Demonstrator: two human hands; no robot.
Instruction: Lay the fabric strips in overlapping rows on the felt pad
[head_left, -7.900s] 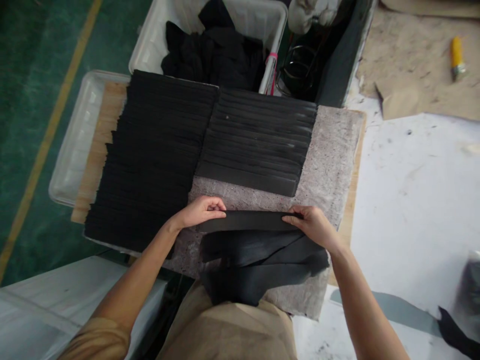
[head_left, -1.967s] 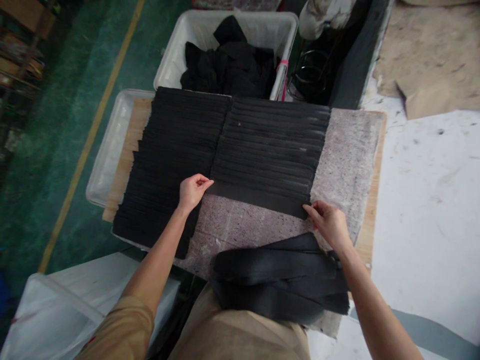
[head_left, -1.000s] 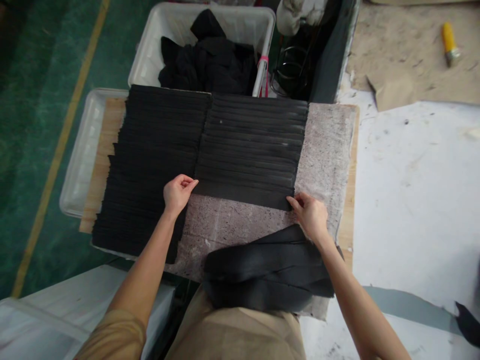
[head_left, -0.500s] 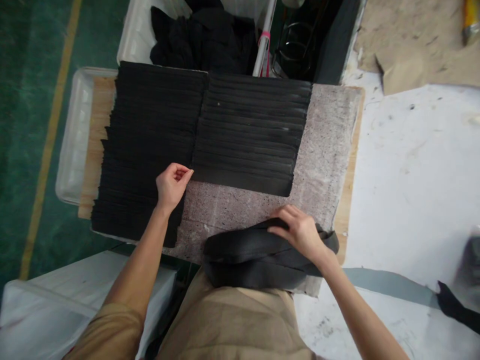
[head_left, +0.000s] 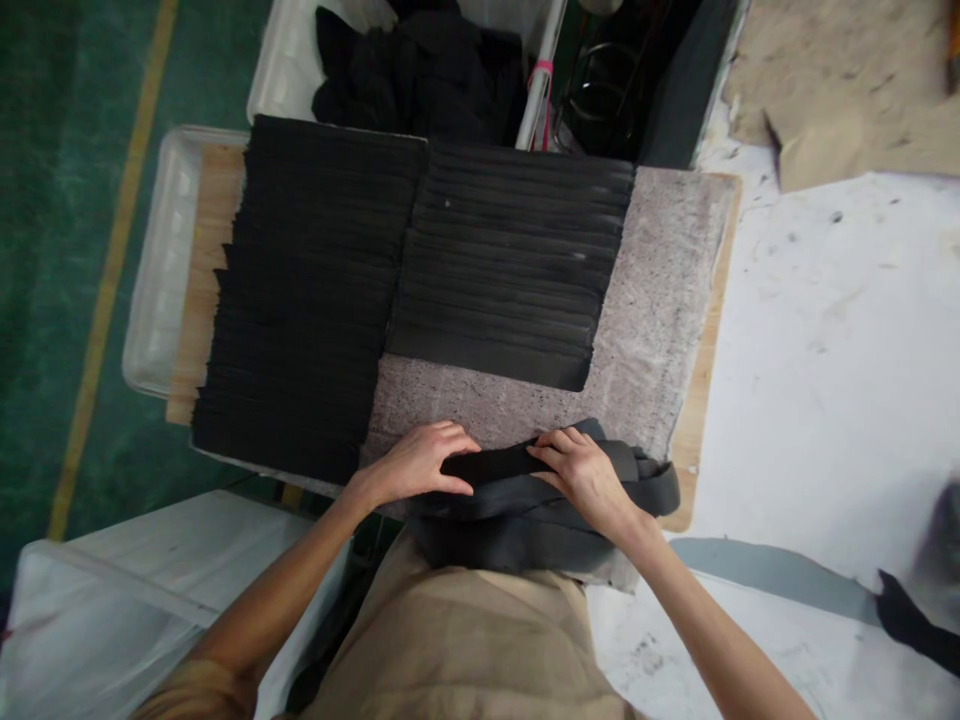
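Note:
A loose bundle of black strips (head_left: 510, 535) lies in folds at the near edge of the board, against my body. My right hand (head_left: 581, 470) pinches one black strip (head_left: 495, 462) on top of the bundle between thumb and fingers. At that strip's left end is my left hand (head_left: 424, 462), thumb and fingers apart on either side of it. Beyond the hands, black strips lie side by side in a left block (head_left: 307, 290) and a shorter right block (head_left: 517, 260). Both blocks rest on a speckled grey-pink sheet (head_left: 660, 270).
Under the sheet is a wooden board (head_left: 694, 440). A white bin (head_left: 281, 70) with black material stands beyond it, and a clear plastic tray (head_left: 150, 280) at the left. On the right is a white tabletop (head_left: 840, 340) with brown paper (head_left: 825, 130).
My left hand has left the seam between the two blocks and come down toward me to the bundle. The right hand stays at the bundle, where the strip's end now shows raised.

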